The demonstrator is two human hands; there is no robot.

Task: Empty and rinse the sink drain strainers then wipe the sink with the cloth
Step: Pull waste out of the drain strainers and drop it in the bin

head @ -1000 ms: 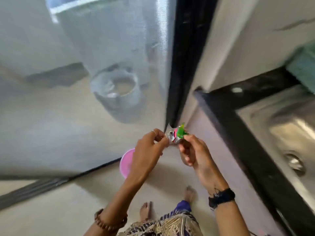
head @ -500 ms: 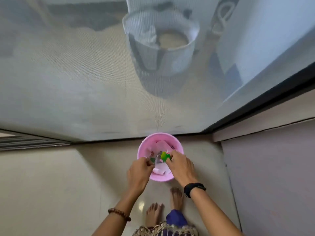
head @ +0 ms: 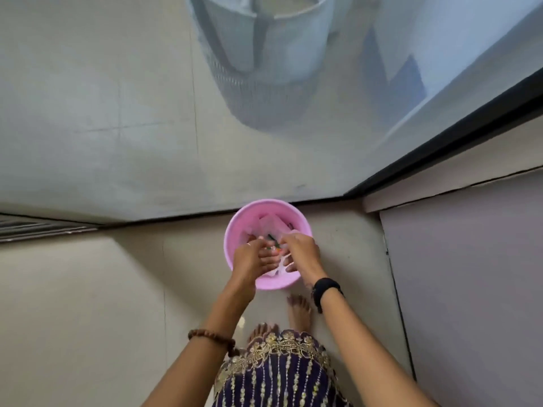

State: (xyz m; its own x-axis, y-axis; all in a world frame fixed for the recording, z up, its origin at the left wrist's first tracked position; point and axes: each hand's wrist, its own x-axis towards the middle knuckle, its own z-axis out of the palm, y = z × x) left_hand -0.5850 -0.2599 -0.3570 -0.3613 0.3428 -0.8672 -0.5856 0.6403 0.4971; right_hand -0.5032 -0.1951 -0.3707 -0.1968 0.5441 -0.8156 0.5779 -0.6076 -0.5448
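A pink bin [head: 235,224] stands on the floor against the screen door, with pale wrappers and scraps inside. Both my hands are held close together right above it. My left hand [head: 249,259] is curled around a small drain strainer [head: 273,240], of which only a sliver with green and dark bits shows between the fingers. My right hand [head: 302,251] pinches the same piece with thumb and forefinger, its lower fingers spread downward into the bin. The sink and the cloth are out of view.
A mesh screen door with a black frame [head: 440,142] runs behind the bin; a pale bucket [head: 279,39] stands beyond it. A cabinet side panel [head: 470,274] rises on the right. My bare feet [head: 298,312] are just below the bin. A floor track [head: 44,227] lies left.
I have turned away from the sink and bent toward the floor. Both hands came down with the strainer from chest height to just over the pink bin.
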